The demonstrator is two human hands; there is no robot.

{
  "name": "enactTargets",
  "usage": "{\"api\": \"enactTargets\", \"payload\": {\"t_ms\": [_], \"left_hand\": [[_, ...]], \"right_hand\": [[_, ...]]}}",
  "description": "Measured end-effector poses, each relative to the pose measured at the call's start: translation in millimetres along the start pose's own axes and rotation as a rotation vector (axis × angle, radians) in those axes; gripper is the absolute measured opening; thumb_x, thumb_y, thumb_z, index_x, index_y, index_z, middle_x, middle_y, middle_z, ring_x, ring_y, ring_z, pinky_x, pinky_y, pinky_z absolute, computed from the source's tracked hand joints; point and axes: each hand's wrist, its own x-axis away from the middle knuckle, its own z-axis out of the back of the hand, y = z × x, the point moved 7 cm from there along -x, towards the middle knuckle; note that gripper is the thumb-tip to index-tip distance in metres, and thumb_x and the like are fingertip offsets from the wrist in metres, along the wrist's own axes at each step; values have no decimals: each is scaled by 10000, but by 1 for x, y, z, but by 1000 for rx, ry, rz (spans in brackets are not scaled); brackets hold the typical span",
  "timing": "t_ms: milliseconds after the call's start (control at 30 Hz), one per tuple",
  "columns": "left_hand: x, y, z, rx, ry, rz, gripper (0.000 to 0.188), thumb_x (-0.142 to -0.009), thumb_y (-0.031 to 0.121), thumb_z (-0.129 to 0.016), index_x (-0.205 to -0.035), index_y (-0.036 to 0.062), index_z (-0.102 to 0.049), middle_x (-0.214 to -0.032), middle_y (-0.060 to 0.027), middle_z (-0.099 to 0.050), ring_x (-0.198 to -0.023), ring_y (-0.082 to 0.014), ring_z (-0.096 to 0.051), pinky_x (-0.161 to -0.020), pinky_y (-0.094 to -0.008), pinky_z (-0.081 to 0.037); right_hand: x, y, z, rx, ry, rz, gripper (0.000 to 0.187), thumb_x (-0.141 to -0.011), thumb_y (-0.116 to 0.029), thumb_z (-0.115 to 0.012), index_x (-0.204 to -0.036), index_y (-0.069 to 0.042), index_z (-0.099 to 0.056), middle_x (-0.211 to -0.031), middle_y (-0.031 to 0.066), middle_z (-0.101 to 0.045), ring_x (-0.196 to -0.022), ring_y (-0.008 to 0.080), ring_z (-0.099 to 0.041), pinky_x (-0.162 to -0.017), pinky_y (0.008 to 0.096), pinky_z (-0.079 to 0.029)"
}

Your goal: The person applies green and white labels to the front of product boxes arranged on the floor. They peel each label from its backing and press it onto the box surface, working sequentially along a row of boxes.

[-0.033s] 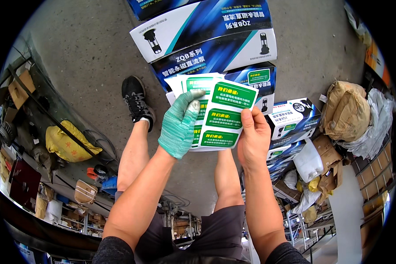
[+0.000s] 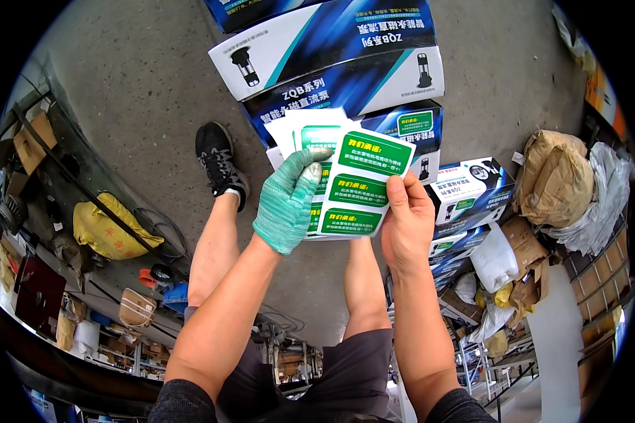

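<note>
In front of me, my left hand, in a green knit glove with bare fingertips, is closed on a small stack of sticker sheets. White backing and green labels fan out behind its fingers. My bare right hand pinches the right edge of the front sticker sheet between thumb and fingers. That sheet carries a column of green labels with yellow and white print. Just beyond the sheets stands a blue and white pump carton, with a similar green label on its face.
Large blue and white cartons line up ahead, and smaller cartons sit to the right. Brown paper wrapping and plastic lie farther right. A yellow sack is at the left. My left shoe rests on the concrete floor.
The white sheets at the back of the stack stick up slightly farther and sit a little differently. Both hands keep nearly the same place and grip.
</note>
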Motion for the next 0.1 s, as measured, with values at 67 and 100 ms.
{"api": "enactTargets", "payload": {"t_ms": [67,100], "left_hand": [[1,1,-2,105,-40,-22,344,-1048,300,-668,-1303,72,-704,-1166,-57,-748,-1034,-147,-682,-968,-307,-540],[3,3,0,106,-119,-22,391,-1053,336,-659,-1347,79,-683,-1219,-64,-736,-1066,-144,-673,-978,-306,-536]], "right_hand": [[-1,0,-1,3,-48,-17,169,-1061,-178,-664,-1066,-12,-697,-1013,-8,-697,-935,59,-595,-891,216,-461],[-1,0,-1,4,-47,-17,169,-1061,-178,-664,-1066,-12,-697,-1013,-8,-697,-935,59,-595,-891,216,-461]]}}
